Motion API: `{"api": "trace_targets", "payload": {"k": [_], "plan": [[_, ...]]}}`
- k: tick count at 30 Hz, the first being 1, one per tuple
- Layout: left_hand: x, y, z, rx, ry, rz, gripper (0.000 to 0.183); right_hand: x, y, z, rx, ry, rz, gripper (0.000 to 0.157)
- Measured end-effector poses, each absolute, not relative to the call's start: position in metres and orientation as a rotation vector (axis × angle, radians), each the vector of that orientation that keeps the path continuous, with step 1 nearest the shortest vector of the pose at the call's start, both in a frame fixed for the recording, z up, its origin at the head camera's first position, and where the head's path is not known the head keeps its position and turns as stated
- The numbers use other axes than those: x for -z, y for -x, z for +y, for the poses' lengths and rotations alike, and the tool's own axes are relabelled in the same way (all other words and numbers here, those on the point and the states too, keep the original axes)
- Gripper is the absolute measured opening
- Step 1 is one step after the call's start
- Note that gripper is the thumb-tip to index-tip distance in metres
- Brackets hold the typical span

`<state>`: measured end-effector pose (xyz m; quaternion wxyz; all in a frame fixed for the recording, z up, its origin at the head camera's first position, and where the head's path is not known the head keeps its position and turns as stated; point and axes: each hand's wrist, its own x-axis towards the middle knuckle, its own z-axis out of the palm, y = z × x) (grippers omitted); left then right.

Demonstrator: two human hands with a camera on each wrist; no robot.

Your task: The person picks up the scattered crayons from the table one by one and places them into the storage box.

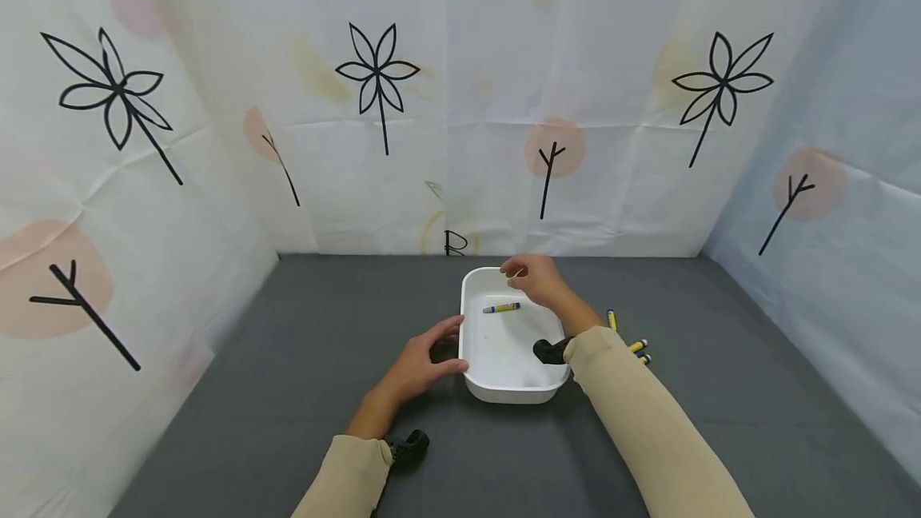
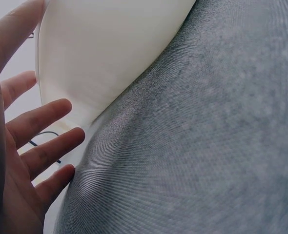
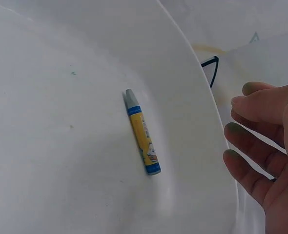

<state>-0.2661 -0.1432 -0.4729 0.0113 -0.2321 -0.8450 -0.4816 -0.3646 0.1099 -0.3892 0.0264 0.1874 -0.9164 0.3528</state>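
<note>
Step in hand: judged from the layout, crayons are going one at a time into the white tub (image 1: 476, 342); doing it well means keeping the tub braced from the side and letting each crayon go low over the floor of the tub so it does not bounce out.
White tub: centre of the head view, standing on the grey mat (image 1: 288, 390).
Left hand (image 1: 420, 366): left of the tub, fingers spread and relaxed against its outer wall, holding nothing.
Right hand (image 1: 536, 278): above the tub's far rim, fingers loosely open, empty.
Crayon in tub (image 3: 142, 132): yellow with blue bands, lying flat on the tub floor, apart from the fingers.
Loose crayons (image 1: 637, 347): on the mat just right of the tub, partly hidden by the right sleeve.
Surface: grey fabric mat, fine weave, fills the lower frame.
Room: white cloth walls (image 1: 460, 102) printed with black flowers and pink dots, upper frame and both sides.
</note>
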Motion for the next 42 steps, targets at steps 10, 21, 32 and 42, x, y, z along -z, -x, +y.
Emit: {"api": "trace_targets", "payload": {"k": [10,21,32,42], "plan": [[0.473,0.265,-0.144,1.502,0.745,-2.618,0.072,0.382,0.356,0.153,-1.208,-0.45,-2.755,0.023],[0.473,0.265,-0.144,1.52,0.762,-2.599,0.07,0.397,0.342,0.206,-1.106,-0.4,-2.766,0.024],[0.472,0.264,-0.145,1.561,0.773,-2.59,0.071,0.407,0.334,0.235,-1.069,-0.34,-2.816,0.027],[0.472,0.264,-0.144,1.541,0.748,-2.61,0.07,0.422,0.333,0.259,-1.09,-0.228,-2.852,0.028]]}}
